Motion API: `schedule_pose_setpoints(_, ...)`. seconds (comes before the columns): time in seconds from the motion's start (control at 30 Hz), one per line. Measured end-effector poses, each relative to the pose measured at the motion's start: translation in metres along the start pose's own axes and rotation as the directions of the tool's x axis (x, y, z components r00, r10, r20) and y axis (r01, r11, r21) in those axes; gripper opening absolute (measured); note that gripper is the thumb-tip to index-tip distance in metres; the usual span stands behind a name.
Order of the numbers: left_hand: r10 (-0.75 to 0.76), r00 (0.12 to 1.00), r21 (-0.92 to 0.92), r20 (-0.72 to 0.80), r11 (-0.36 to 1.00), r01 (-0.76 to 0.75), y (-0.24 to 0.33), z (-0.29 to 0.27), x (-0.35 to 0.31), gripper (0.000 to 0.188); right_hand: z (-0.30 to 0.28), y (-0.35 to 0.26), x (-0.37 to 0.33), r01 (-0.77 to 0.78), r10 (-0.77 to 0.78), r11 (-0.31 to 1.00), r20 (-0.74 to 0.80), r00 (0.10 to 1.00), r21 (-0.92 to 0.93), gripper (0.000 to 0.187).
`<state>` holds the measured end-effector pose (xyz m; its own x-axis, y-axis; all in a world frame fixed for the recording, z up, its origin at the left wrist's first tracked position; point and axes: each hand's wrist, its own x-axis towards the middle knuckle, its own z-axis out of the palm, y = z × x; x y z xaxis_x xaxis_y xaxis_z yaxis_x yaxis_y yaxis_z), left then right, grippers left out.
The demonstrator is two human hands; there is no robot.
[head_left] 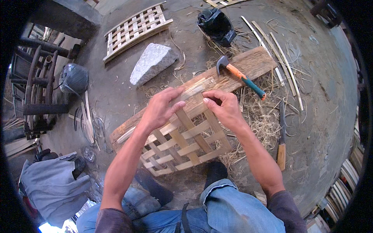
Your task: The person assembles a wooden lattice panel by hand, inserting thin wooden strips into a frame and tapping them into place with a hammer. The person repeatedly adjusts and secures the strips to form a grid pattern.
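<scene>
A woven panel of flat bamboo strips (189,148) leans between my knees and a thick wooden plank (252,66), its far edge resting over the plank. My left hand (162,106) grips that edge, thumb on the near side and fingers across the bundled edge strips (196,87). At the corner to the right, my right hand (225,108) pinches the end of a bamboo strip, thumb and forefinger close together. What lies between those fingertips is partly hidden. A claw hammer (243,79) with an orange and green handle lies across the plank, just beyond my right hand.
Beyond the plank lie a pale stone block (153,63), another woven panel (136,31) and a black plastic bag (216,27). Shavings (259,120) cover the floor at right, near a long knife (281,151) and loose strips (285,64). Dark bamboo furniture (40,83) stands left.
</scene>
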<state>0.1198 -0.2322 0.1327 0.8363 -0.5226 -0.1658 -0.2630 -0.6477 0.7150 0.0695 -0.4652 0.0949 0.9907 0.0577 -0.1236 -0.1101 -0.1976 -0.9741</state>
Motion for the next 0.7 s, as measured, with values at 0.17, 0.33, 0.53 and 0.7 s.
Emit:
schedule_pose_setpoints(0.17,-0.011,1.0,-0.085,-0.008,0.996,0.011,0.01,0.0,-0.018,0.05,-0.006,-0.009,-0.003,-0.15,0.115,0.972,0.188,0.975,0.181,0.025)
schedule_pose_setpoints(0.33,0.0,1.0,-0.199,0.009,0.98,0.002,0.014,-0.005,-0.031,0.05,-0.011,-0.011,-0.008,-0.565,0.232,0.55,0.537,0.811,0.615,0.026)
schedule_pose_setpoints(0.53,-0.014,0.997,-0.331,0.07,0.943,0.036,0.024,-0.017,-0.044,0.049,-0.003,-0.014,-0.013,-0.589,0.028,0.423,0.64,0.768,0.688,0.031)
schedule_pose_setpoints(0.7,-0.157,0.987,-0.47,-0.027,0.874,0.126,0.016,-0.035,-0.043,0.052,0.003,-0.022,0.003,-0.481,0.103,0.522,0.508,0.855,0.704,0.03)
